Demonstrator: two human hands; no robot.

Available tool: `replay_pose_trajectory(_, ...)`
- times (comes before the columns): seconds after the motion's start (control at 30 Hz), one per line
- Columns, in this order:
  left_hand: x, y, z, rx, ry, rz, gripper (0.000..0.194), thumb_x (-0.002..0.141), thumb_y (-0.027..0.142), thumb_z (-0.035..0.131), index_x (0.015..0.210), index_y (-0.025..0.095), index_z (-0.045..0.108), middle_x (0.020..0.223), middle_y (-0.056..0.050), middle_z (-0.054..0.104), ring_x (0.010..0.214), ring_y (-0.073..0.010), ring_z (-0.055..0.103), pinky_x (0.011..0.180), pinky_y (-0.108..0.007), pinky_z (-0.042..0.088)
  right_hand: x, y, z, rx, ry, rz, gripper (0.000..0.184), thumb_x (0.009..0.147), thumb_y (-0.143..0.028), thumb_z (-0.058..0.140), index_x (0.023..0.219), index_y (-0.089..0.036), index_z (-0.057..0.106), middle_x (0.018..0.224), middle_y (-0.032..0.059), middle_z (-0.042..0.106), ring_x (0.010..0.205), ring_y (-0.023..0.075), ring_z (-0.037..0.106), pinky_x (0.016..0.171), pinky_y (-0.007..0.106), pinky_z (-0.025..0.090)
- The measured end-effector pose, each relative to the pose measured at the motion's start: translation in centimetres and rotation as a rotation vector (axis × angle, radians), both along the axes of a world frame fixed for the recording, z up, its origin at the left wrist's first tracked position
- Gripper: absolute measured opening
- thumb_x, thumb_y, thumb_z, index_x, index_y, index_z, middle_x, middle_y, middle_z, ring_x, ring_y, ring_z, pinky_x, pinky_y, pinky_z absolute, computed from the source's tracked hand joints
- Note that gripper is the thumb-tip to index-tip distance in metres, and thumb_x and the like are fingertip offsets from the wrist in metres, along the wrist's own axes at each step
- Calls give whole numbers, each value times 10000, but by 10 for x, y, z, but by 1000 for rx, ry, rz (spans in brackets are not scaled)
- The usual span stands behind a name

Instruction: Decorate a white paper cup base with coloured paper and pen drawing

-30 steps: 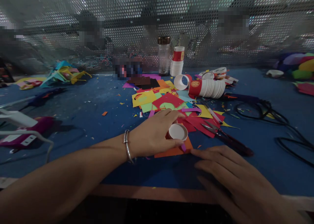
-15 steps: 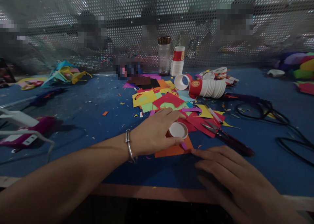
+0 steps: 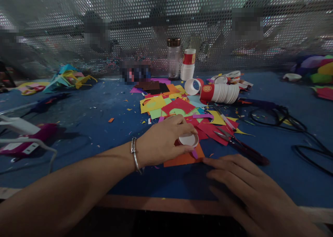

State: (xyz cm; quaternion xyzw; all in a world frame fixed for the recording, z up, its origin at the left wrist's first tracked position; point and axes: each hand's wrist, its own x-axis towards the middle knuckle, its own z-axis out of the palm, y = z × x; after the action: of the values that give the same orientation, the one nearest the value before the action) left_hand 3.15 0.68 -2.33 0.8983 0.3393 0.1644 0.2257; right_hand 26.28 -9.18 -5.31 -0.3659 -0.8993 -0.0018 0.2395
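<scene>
My left hand (image 3: 165,140), with a silver bangle at the wrist, has its fingers and thumb closed round a small, short paper cup piece (image 3: 188,140), white inside with a rim facing up. Under the cup piece lies a sheet of orange paper (image 3: 179,159), with a small purple paper strip (image 3: 194,154) on it. My right hand (image 3: 241,185) rests with fingers stretched out, its fingertip touching the orange sheet's right corner. Scissors (image 3: 236,145) lie partly open beyond my right hand, on red paper (image 3: 208,131).
Coloured paper offcuts (image 3: 177,107) pile up ahead. Behind them are stacked paper cups (image 3: 221,93) on their side, an upright cup stack (image 3: 187,69) and a glass bottle (image 3: 173,60). A black cable (image 3: 275,126) coils at right; a purple power strip (image 3: 39,140) lies at left.
My left fingers have shifted, with the index finger now curled over the cup piece's far rim. My right hand and the orange sheet stay where they were.
</scene>
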Motion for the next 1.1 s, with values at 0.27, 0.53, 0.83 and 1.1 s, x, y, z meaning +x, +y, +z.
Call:
replay_pose_trajectory(0.27, 0, 0, 2, -2, 35, 8, 317, 874, 304, 742, 1172, 214, 679, 1119, -56, 593, 1055, -216, 572, 934, -356, 468, 0, -1, -1, 13, 19, -9, 155, 955, -192, 560, 1039, -218, 687, 1125, 104, 777, 1006, 241, 701, 830, 388, 611)
replay_pose_trajectory(0.53, -2, -1, 1, 18, 60, 2, 289, 889, 332, 725, 1143, 202, 685, 1130, -62, 603, 1060, -222, 575, 926, -361, 475, 0, -1, 0, 1, 22, -16, 151, 934, -186, 582, 1031, -230, 689, 1133, 87, 776, 1001, 236, 694, 817, 380, 617)
replay_pose_trajectory(0.83, 2, -5, 6, 27, 154, 20, 357, 935, 342, 666, 1288, 289, 658, 1144, -61, 587, 1019, -215, 582, 907, -376, 503, -1, 0, 4, -3, 22, -20, 155, 922, -179, 591, 1020, -231, 699, 1120, 79, 782, 978, 230, 711, 801, 367, 623)
replay_pose_trajectory(1.1, 0, -5, 1, 115, 113, -15, 291, 937, 334, 666, 1213, 262, 721, 1108, -79, 616, 1037, -223, 561, 925, -369, 486, 5, 0, 2, -35, 34, -27, 167, 943, -175, 565, 1048, -229, 684, 1142, 86, 765, 1024, 231, 699, 850, 379, 598)
